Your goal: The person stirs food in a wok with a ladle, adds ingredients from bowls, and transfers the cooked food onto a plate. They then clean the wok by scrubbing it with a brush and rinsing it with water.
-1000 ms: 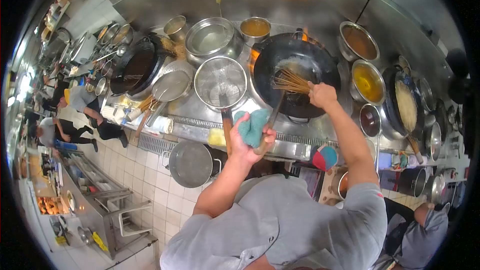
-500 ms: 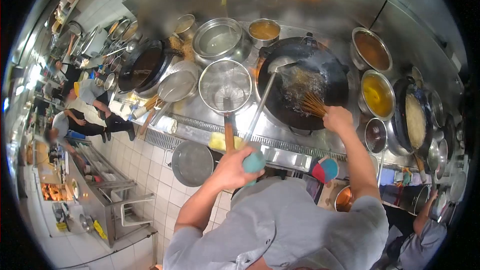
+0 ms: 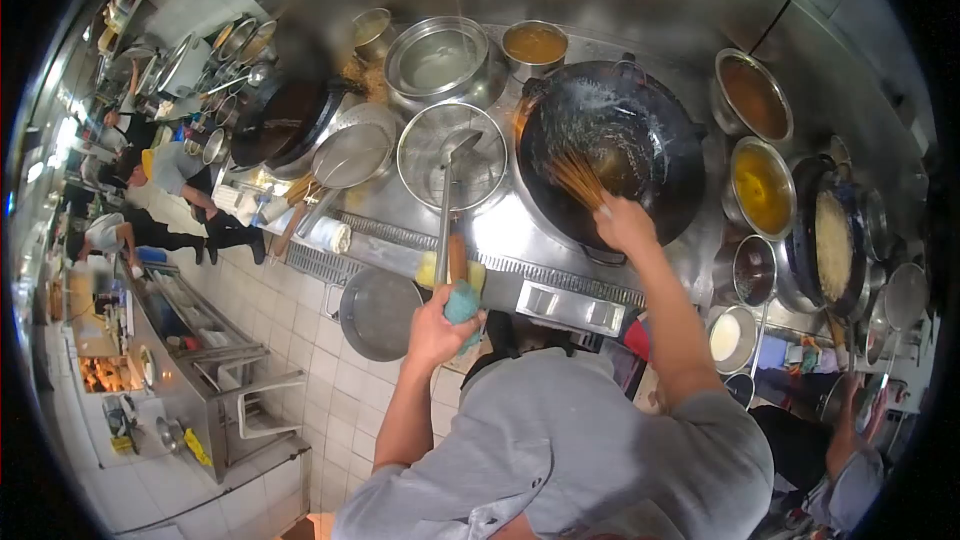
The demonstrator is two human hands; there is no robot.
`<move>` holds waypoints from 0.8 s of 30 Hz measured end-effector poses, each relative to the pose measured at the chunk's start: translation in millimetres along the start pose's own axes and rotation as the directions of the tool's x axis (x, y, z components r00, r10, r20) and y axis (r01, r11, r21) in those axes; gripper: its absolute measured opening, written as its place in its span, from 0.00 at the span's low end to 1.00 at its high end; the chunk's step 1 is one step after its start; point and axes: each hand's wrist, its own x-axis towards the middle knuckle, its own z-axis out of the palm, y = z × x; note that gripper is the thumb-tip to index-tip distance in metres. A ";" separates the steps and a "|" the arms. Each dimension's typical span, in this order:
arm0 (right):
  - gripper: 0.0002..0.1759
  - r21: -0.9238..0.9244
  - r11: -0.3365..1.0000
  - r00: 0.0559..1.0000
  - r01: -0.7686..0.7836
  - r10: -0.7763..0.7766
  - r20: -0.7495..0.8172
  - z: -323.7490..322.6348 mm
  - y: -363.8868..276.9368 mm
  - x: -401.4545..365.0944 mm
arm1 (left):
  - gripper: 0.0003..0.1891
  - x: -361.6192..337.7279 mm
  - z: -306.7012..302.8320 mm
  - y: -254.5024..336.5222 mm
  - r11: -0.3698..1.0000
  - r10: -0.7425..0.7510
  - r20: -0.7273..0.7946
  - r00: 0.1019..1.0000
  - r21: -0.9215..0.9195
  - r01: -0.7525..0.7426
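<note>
My left hand (image 3: 434, 332) is closed round the cloth-wrapped handle of a ladle (image 3: 446, 210), with the teal cloth (image 3: 462, 306) bunched in its fingers. The ladle's head rests over a round wire strainer (image 3: 415, 155), whose wooden handle lies beside the ladle's shaft. My right hand (image 3: 626, 224) grips a bamboo brush (image 3: 578, 178), its bristles inside the large black wok (image 3: 680, 175). Some liquid and pale foam show in the wok.
A metal pot of clear liquid (image 3: 438, 62) and a pot of brownish liquid (image 3: 534, 45) stand behind. Bowls of brown sauce (image 3: 752, 100) and yellow oil (image 3: 760, 188) are at the right. Another wok (image 3: 285, 125) is at the left. Several people are nearby.
The ladle has moved left, out of the wok to over the strainer, with my left hand. The brush and my right hand have shifted left in the wok; less liquid shows there.
</note>
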 end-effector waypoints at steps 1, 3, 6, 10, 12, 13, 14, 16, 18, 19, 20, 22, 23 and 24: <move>0.30 -0.071 0.997 1.000 0.007 -0.007 0.006 -4.1 15.5 -18.8 | 0.27 0.6 3.3 -9.0 0.999 0.026 -0.007 1.000 0.027 -0.025; 0.31 -0.213 0.974 0.992 -0.083 0.101 0.075 -34.3 37.2 -35.2 | 0.27 -3.0 13.1 -35.4 0.994 0.076 -0.021 0.997 0.084 -0.074; 0.22 -0.239 0.950 0.979 -0.203 0.201 -0.031 -58.9 59.1 3.3 | 0.27 -9.4 30.8 -50.6 0.906 0.120 0.008 0.993 0.408 -0.112; 0.20 -0.275 0.937 0.977 -0.214 0.198 -0.084 -52.3 14.7 87.9 | 0.26 -18.4 52.6 -68.1 0.874 0.191 0.052 0.980 0.446 -0.194; 0.20 -0.240 0.953 0.980 -0.182 0.156 -0.125 -35.8 -8.1 98.5 | 0.29 -19.3 58.7 -78.6 0.926 0.105 0.058 0.993 0.358 -0.119; 0.20 -0.223 0.960 0.979 -0.168 0.137 -0.149 -27.4 -16.4 103.0 | 0.28 -18.4 60.3 -83.7 0.926 0.120 0.049 0.992 0.356 -0.129; 0.21 -0.231 0.966 0.982 -0.116 0.077 -0.173 -9.3 -11.2 98.5 | 0.28 -17.0 61.6 -88.9 0.924 0.136 0.045 0.990 0.354 -0.143; 0.22 -0.169 0.985 0.996 -0.030 0.016 -0.083 1.1 -14.0 59.6 | 0.29 -14.0 60.5 -97.3 0.923 0.145 0.065 0.987 0.351 -0.159; 0.21 -0.195 0.981 1.000 0.012 -0.017 -0.025 -4.4 -11.5 3.8 | 0.28 -18.0 53.8 -93.9 0.938 0.088 0.063 0.994 0.330 -0.104; 0.21 -0.229 0.973 0.999 -0.021 0.029 0.034 -9.1 -1.8 -15.9 | 0.28 -17.6 50.1 -92.7 0.944 0.062 0.064 0.996 0.321 -0.080; 0.22 -0.263 0.963 0.993 -0.054 0.080 0.090 -15.2 13.8 -23.7 | 0.29 -20.1 48.7 -100.0 0.979 0.062 0.037 0.997 0.193 -0.068; 0.23 -0.340 0.937 0.994 -0.086 0.105 0.039 -33.7 55.6 -7.6 | 0.29 -25.4 48.0 -120.5 0.996 0.060 -0.010 0.998 -0.071 -0.061; 0.24 -0.378 0.920 0.992 -0.106 0.121 0.017 -40.6 68.2 -2.4 | 0.29 -25.6 47.1 -123.8 0.960 0.026 0.016 1.000 -0.279 -0.021; 0.25 -0.391 0.914 0.991 -0.113 0.134 0.029 -50.1 65.3 14.2 | 0.29 -26.5 45.8 -126.5 0.882 -0.003 0.049 0.999 -0.471 0.025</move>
